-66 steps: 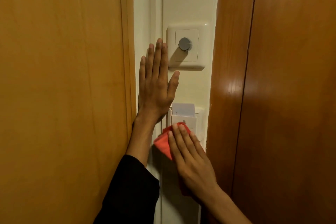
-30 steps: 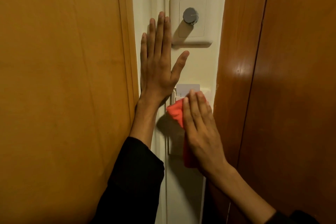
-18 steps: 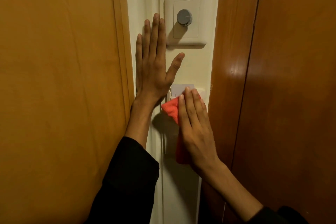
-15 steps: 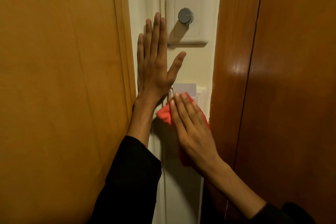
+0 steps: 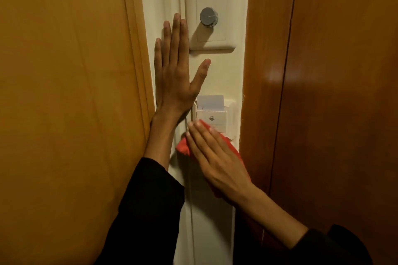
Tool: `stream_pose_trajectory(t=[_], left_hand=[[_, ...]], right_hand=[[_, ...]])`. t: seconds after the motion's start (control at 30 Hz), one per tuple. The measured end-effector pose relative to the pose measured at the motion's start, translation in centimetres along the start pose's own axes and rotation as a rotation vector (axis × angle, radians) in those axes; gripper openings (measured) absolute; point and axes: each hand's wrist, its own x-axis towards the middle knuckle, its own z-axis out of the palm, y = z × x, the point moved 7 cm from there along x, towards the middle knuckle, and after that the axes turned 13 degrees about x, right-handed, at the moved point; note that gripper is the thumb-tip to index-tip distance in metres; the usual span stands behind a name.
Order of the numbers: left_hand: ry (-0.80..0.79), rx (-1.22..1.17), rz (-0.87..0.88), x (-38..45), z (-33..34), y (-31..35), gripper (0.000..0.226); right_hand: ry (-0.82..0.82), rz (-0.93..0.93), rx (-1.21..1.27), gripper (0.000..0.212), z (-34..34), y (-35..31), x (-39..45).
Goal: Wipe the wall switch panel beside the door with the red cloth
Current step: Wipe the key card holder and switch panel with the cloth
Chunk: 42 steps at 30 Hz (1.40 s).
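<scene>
A white key-card switch panel [image 5: 215, 119] with a card stuck in its top slot sits on the narrow cream wall strip between two wooden surfaces. My right hand [image 5: 215, 157] lies flat over the red cloth [image 5: 183, 146], pressing it against the wall at the panel's lower edge; the cloth pokes out to the left and right of my fingers. My left hand [image 5: 174, 75] rests flat and open on the wall above and to the left of the panel, fingers pointing up, thumb spread toward the right.
A second white plate with a grey dial knob [image 5: 209, 17] is mounted higher up, beside my left fingertips. A light wooden door frame [image 5: 137, 49] borders the strip on the left, a darker glossy wooden door [image 5: 301, 92] on the right.
My right hand with the cloth has slid down from the top of the card panel to its lower edge, uncovering the panel's face. My left hand has stayed flat on the wall.
</scene>
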Motion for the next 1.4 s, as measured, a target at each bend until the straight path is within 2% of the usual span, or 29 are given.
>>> stream_pose_trajectory(t=[0.1,0.2,0.33,0.43,0.57,0.63,0.83,0.9,1.03,1.1,1.17,1.2,1.27,1.4], left_hand=[[-0.013,-0.019,0.0,-0.2,-0.1,-0.1,0.079],[-0.016,-0.017,0.017,-0.3,-0.2,0.1,0.078],[-0.021,0.008,0.013,-0.2,-0.1,0.0,0.079],[-0.02,0.018,0.018,-0.1,-0.1,0.0,0.079],[-0.039,0.002,0.002,-0.1,-0.1,0.0,0.078],[-0.062,-0.035,-0.022,-0.4,-0.2,-0.1,0.076],[-0.217,-0.245,-0.129,-3.9,-1.2,-0.1,0.07],[-0.288,-0.372,-0.238,-6.5,-2.3,0.3,0.068],[-0.279,-0.936,-0.68,-15.1,-6.7,2.8,0.049],[-0.395,-1.154,-0.805,-20.5,-8.6,6.0,0.046],[-0.611,-1.433,-0.951,-25.6,-9.8,9.9,0.047],[-0.66,-1.522,-1.009,-26.8,-10.2,10.8,0.047],[-0.771,-1.611,-1.146,-31.0,-10.5,12.8,0.051],[-0.874,-1.584,-1.155,-34.3,-10.4,13.4,0.079]], right_hand=[[-0.011,-0.012,-0.024,0.063,-0.6,1.3,-2.4],[0.123,0.076,0.039,0.056,-2.8,3.0,-1.9],[0.219,0.168,0.126,0.065,-3.1,2.4,1.7],[0.147,0.121,0.095,0.062,-2.2,1.5,2.4],[-0.043,-0.048,0.022,0.07,-1.2,0.9,0.1],[-0.114,-0.076,0.005,0.073,-1.3,0.9,-1.4],[-0.207,0.105,0.116,0.095,-3.5,1.9,-4.0],[-0.159,0.221,0.277,0.103,-4.9,2.1,-5.3],[0.006,0.447,0.646,0.1,-7.8,2.5,-6.6],[0.085,0.488,0.756,0.088,-9.3,1.3,-7.6],[0.065,0.525,0.822,0.074,-9.5,-0.4,-10.2],[0.044,0.526,0.827,0.07,-9.4,-1.1,-10.5],[-0.035,0.633,0.842,0.065,-8.4,-2.4,-14.0],[-0.122,0.814,1.121,0.065,-7.7,-3.9,-17.1]])
